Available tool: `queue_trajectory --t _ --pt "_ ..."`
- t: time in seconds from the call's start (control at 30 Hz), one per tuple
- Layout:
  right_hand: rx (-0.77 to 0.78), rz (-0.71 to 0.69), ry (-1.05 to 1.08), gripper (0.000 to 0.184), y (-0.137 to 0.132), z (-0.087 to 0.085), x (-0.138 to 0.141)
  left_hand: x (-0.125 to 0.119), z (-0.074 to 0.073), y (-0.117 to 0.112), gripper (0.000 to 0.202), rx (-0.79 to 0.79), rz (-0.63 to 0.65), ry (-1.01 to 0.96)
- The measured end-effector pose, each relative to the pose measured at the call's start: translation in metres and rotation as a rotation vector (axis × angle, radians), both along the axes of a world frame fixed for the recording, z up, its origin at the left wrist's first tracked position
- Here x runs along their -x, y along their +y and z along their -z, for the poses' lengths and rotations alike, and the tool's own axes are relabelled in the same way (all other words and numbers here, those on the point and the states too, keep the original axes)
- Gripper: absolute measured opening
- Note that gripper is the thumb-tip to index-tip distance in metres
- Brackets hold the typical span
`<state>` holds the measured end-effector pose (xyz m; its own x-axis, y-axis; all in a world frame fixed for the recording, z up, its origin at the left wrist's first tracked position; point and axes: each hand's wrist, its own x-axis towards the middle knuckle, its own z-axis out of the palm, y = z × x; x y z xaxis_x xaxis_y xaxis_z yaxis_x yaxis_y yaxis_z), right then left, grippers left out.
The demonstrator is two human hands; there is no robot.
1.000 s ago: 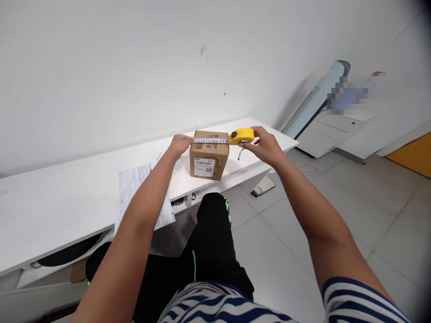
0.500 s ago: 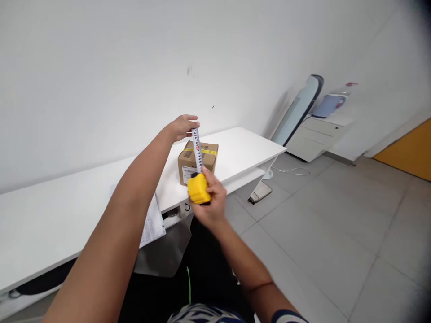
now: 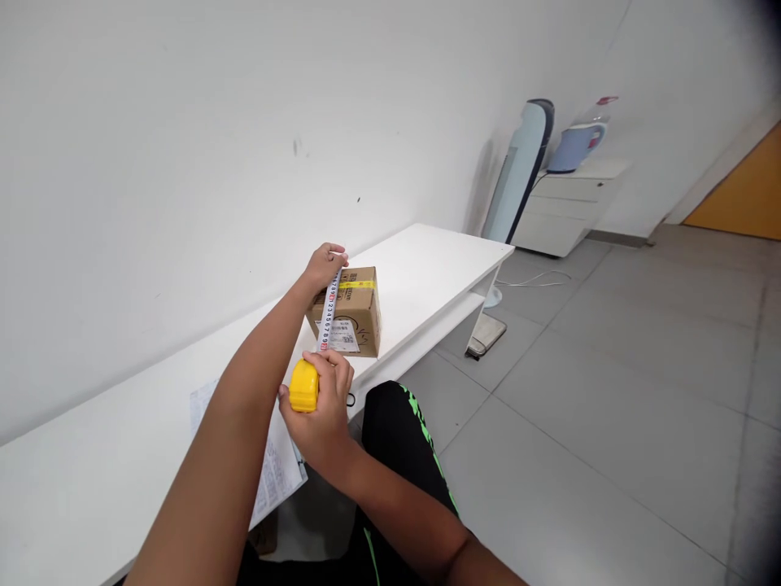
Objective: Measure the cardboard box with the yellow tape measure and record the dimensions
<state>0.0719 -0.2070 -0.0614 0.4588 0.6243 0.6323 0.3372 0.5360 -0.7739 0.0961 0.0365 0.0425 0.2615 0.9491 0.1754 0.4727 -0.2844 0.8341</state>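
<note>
The left hand [image 3: 328, 265], at the far-left edge of the box [image 3: 361, 313], appears to pinch the end of the tape [image 3: 329, 316]; its fingertips are too small to judge fully. The right hand [image 3: 326, 407], in front of the box, wraps around the yellow case [image 3: 303, 386]. The step in hand looks like stretching the tape over the box from back to front; the next move seems to call for keeping it taut and lined up with an edge. Whether it touches the box, I cannot tell. The left arm reaches forward, nearly straight; the right forearm angles in from the lower right. The box stands on the desk [image 3: 427, 273], with paper [image 3: 277, 476] nearer and left of it.
</note>
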Motion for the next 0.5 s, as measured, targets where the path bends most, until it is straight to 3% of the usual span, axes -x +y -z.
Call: queue_trajectory --t 0.17,0.33,0.5 --pt "-0.031 0.041 -0.001 0.061 0.009 0.011 0.003 -0.015 0.000 0.021 0.016 -0.193 0.043 0.136" --pt "-0.053 0.075 0.031 0.063 0.011 0.009 0.001 -0.027 0.004 0.037 0.023 -0.155 0.048 0.300" --pt "0.008 0.041 0.028 0.060 0.006 0.011 -0.016 -0.032 0.012 0.043 0.027 -0.230 -0.043 0.422"
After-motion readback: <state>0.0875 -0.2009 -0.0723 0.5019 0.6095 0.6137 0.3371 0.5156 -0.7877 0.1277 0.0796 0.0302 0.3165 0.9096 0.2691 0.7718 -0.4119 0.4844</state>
